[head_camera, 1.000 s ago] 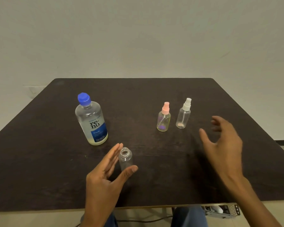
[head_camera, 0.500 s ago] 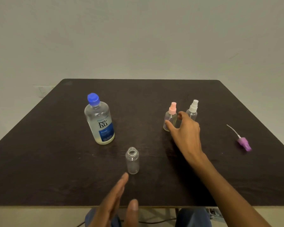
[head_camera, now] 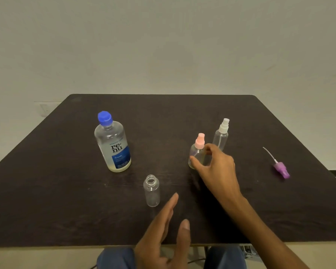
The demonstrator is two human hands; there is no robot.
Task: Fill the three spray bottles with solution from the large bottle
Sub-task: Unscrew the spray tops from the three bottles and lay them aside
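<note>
The large clear bottle with a blue cap and blue label stands capped at the table's left. A small uncapped clear bottle stands near the front. My right hand grips the pink-topped spray bottle by its body, thumb on the left and fingers on the right. Just behind it stands the white-topped spray bottle. A purple spray head with its thin tube lies on the table at the right. My left hand hovers with straight fingers over the front edge, holding nothing.
The dark table has its front edge just above my knees. A plain pale wall rises behind the table.
My right hand reached across to the pink-topped bottle and closed round it, shifting it slightly forward. My left hand let go of the uncapped bottle and drew back toward the front edge.
</note>
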